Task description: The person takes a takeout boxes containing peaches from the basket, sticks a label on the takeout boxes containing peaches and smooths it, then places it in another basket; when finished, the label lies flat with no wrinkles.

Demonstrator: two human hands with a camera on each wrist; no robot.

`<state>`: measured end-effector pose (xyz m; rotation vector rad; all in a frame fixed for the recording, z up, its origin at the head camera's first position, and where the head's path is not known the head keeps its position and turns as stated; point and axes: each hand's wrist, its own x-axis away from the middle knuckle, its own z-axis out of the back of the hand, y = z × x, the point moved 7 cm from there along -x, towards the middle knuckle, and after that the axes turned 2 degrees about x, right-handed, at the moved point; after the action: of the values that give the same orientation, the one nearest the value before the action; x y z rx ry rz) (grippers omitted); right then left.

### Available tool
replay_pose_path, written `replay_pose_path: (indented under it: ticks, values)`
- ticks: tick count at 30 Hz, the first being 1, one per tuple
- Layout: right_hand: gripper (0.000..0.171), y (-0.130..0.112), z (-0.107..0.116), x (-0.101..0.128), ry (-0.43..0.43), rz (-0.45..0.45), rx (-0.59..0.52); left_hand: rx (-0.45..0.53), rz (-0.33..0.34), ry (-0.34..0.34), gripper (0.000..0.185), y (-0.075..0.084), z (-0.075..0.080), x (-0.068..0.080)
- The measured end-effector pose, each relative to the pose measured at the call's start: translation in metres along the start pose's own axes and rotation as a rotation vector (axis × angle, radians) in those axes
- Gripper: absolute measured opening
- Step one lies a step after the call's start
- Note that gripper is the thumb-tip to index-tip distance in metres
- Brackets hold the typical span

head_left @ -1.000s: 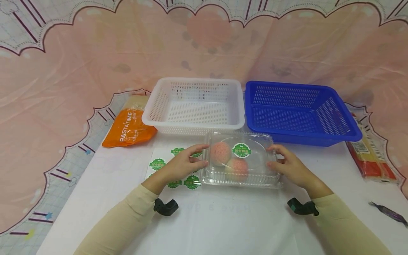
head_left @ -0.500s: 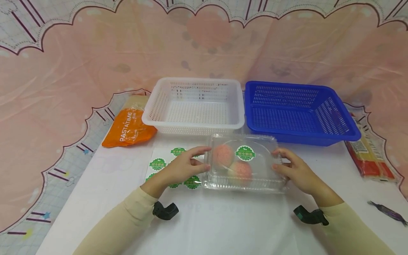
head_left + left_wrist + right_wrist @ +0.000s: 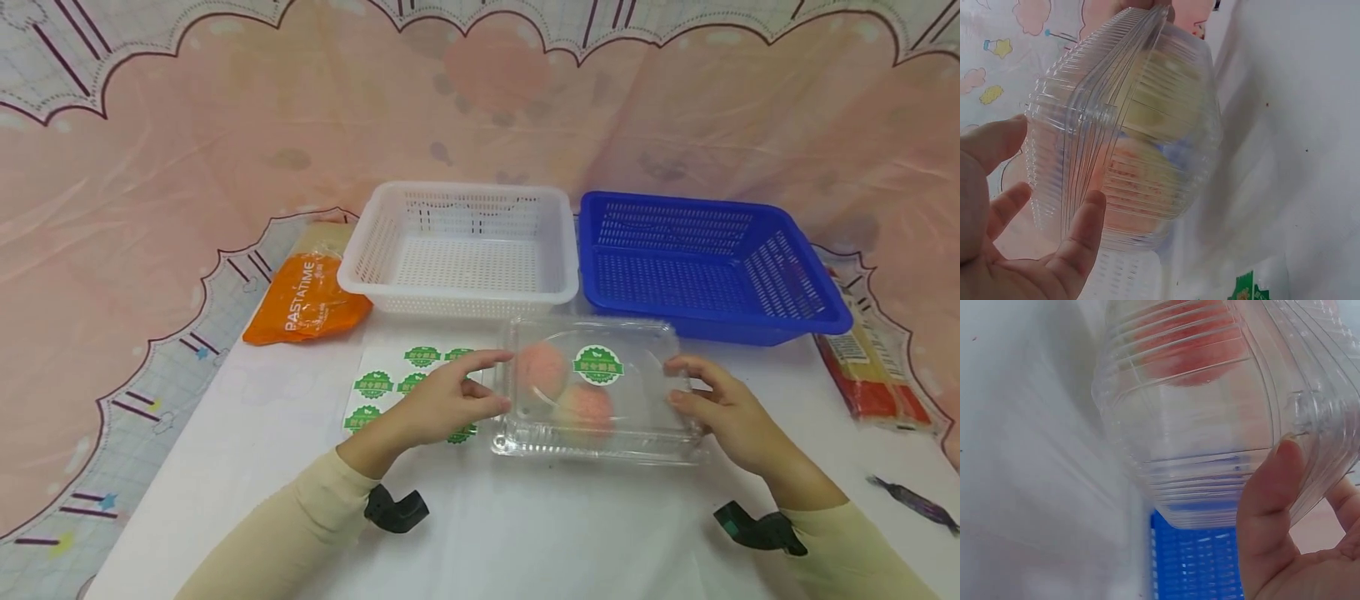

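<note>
Held the clear clamshell box (image 3: 596, 387) between my two hands, closed lid up, over the white table (image 3: 525, 533). My left hand (image 3: 442, 400) took its left end, thumb and fingers curled against the ribbed wall; my right hand (image 3: 723, 408) took the right end the same way.

Writing: one round green sticker (image 3: 597, 365) sat on the lid, white characters too small to read. Left of my left hand lay a sheet of like stickers (image 3: 390, 385), six showing, some under my hand. Beyond it, farther left, one orange bag (image 3: 307, 298) read "PASTATIME". Far right of my right hand, a long packet (image 3: 862, 367) with a label I could not read, and a small dark wrapper (image 3: 911, 500) nearer me.

Count: two pink-orange fruits (image 3: 543, 368) in the box. Two baskets beyond my hands, one white (image 3: 459, 248), one blue (image 3: 701, 262), side by side.

Views: head camera gave the whole layout. Left wrist showed my thumb (image 3: 1082, 240) pressed on the ridged box wall (image 3: 1116, 156), contents blurred. Right wrist showed my thumb (image 3: 1269, 506) on the box end (image 3: 1210, 425), red fruit through the plastic, blue basket mesh (image 3: 1194, 562) below.
</note>
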<state>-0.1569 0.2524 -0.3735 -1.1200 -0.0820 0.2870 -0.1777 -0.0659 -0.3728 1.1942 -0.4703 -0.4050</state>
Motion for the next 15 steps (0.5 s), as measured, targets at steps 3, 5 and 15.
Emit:
replay_pose_path:
  ticks: [3, 5, 15]
  values:
    - [0.035, -0.003, 0.004, 0.003, 0.007, 0.044, -0.016, -0.008, -0.004, 0.000, 0.063, 0.004, -0.002, 0.001]
    - [0.039, -0.006, 0.007, 0.004, 0.009, 0.072, -0.053, -0.012, -0.009, 0.005, 0.063, 0.007, -0.002, 0.002]
    - [0.044, -0.020, 0.024, 0.007, 0.099, 0.173, -0.210, -0.028, -0.078, 0.068, 0.064, 0.025, -0.004, 0.001]
